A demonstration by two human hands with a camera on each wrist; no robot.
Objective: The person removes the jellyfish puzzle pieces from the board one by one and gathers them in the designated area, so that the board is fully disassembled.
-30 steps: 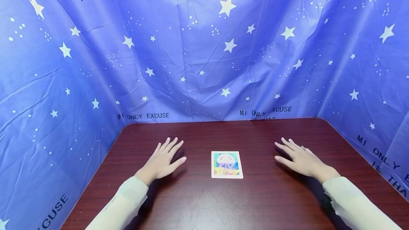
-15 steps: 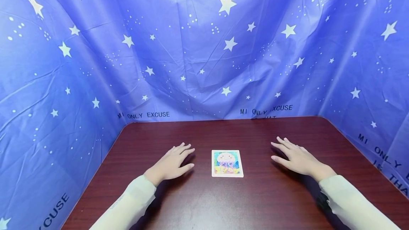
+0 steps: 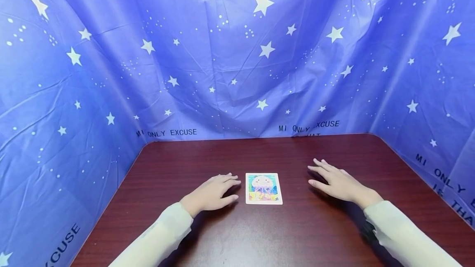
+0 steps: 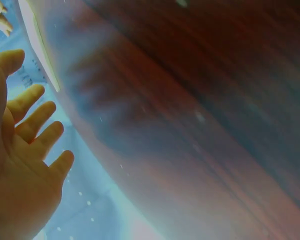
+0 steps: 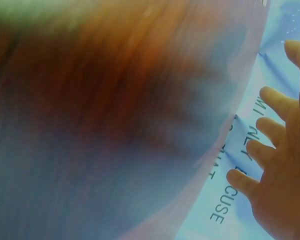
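A small rectangular picture with a pink jellyfish (image 3: 264, 188) and a pale border lies flat on the table in the head view. Just left of it, my left hand (image 3: 213, 191) hovers palm down, fingers extended and their tips close to the picture's left edge. My right hand (image 3: 338, 181) is farther off on the right, fingers spread and holding nothing. In the left wrist view the left hand (image 4: 27, 150) shows its palm side with nothing in it, and the picture's edge (image 4: 40, 45) appears as a thin bright strip. The right palm (image 5: 285, 170) is bare too.
The dark red-brown wooden table (image 3: 267, 234) has rounded far corners. Blue cloth (image 3: 208, 52) printed with white stars and lettering hangs around its back and both sides.
My left hand has moved right and slightly toward me, up to the jellyfish picture. The right hand has drifted a little left. The picture stays in place.
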